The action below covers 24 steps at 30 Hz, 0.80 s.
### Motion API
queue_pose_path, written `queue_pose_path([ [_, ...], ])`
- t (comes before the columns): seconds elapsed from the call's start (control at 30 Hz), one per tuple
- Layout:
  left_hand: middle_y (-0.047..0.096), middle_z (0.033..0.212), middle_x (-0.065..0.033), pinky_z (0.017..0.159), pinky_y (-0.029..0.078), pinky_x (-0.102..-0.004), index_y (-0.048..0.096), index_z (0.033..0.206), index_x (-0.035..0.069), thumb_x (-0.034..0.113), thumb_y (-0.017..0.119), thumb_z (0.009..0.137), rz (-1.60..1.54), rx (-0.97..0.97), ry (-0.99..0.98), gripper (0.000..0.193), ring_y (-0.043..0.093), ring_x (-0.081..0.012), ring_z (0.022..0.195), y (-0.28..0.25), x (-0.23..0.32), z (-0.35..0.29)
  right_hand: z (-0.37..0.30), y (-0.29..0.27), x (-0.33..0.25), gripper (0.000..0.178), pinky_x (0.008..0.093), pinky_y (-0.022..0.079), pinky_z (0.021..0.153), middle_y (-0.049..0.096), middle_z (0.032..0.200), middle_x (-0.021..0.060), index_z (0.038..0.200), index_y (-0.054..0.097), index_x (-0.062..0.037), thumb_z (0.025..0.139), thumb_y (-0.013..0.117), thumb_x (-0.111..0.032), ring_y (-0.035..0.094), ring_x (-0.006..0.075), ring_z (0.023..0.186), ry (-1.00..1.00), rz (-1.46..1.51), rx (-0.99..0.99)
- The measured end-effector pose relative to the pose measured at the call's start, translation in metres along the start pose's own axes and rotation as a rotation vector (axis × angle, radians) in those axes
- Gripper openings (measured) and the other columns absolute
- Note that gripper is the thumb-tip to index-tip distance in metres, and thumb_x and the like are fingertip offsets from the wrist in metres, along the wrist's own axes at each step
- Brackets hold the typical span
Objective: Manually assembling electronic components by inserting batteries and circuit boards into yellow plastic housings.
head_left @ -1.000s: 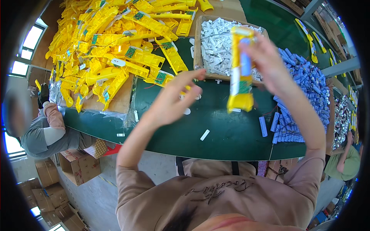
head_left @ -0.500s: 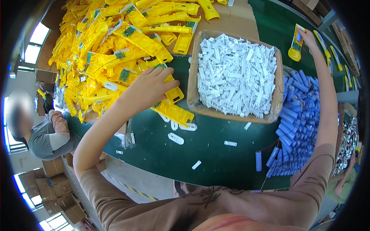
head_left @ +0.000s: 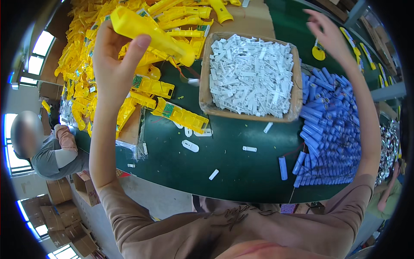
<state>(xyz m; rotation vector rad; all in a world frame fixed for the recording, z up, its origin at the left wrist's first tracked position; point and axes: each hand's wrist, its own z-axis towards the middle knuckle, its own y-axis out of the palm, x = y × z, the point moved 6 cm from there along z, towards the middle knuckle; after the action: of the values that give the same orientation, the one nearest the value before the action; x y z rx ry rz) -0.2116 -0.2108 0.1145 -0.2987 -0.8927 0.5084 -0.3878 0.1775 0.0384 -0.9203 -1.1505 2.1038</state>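
My left hand (head_left: 113, 60) is raised over the table's left side and grips a long yellow plastic housing (head_left: 151, 35), lifted clear of the big heap of yellow housings (head_left: 99, 86). My right hand (head_left: 328, 33) reaches far to the upper right with fingers spread and nothing in it, close to a yellow assembled piece (head_left: 319, 52) lying on the green table (head_left: 241, 172). Between my arms stands a cardboard box of small white plastic parts (head_left: 252, 73).
A pile of blue cylinders (head_left: 332, 125) lies at the right. Loose white parts (head_left: 190, 146) and one blue cylinder (head_left: 283, 167) are scattered on the green top. Another person (head_left: 47, 149) sits at the left, with cardboard boxes (head_left: 56, 211) below.
My left hand took a yellow housing from the heap and lifted it. My right hand let go of the assembled yellow piece at the far right and now hovers open beside it.
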Motion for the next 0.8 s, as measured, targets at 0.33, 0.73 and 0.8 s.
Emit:
queue_pose_path([
  [0.33, 0.057, 0.109, -0.0101, 0.084, 0.045, -0.0274, 0.049, 0.116, -0.001, 0.037, 0.049, 0.093, -0.483, 0.104, 0.039, 0.044, 0.057, -0.0142, 0.095, 0.037, 0.109, -0.032, -0.089, -0.024, -0.256, 0.05, 0.0315, 0.041, 0.094, 0.059, 0.109, 0.0105, 0.129, 0.044, -0.0013, 0.088, 0.058, -0.027, 0.055, 0.0184, 0.105, -0.284, 1.137, -0.162],
  [0.73, 0.046, 0.128, -0.0254, 0.088, 0.047, -0.0377, 0.036, 0.132, 0.0, 0.051, 0.038, 0.092, -0.939, -0.279, -0.123, 0.064, 0.054, -0.0303, 0.11, 0.074, 0.153, -0.102, -0.167, -0.013, -0.31, 0.064, 0.0434, 0.046, 0.088, 0.052, 0.12, 0.0241, 0.134, 0.033, -0.0045, 0.093, 0.029, -0.053, 0.061, 0.0354, 0.096, 0.247, 2.078, -0.63],
  [0.8, 0.047, 0.127, -0.0252, 0.088, 0.046, -0.0385, 0.036, 0.131, 0.001, 0.049, 0.038, 0.093, -1.009, -0.234, -0.173, 0.062, 0.054, -0.0306, 0.109, 0.071, 0.152, -0.107, -0.183, 0.002, -0.309, 0.063, 0.0425, 0.046, 0.088, 0.052, 0.117, 0.0218, 0.133, 0.034, -0.0046, 0.092, 0.036, -0.052, 0.061, 0.0342, 0.096, 0.249, 2.029, -0.553],
])
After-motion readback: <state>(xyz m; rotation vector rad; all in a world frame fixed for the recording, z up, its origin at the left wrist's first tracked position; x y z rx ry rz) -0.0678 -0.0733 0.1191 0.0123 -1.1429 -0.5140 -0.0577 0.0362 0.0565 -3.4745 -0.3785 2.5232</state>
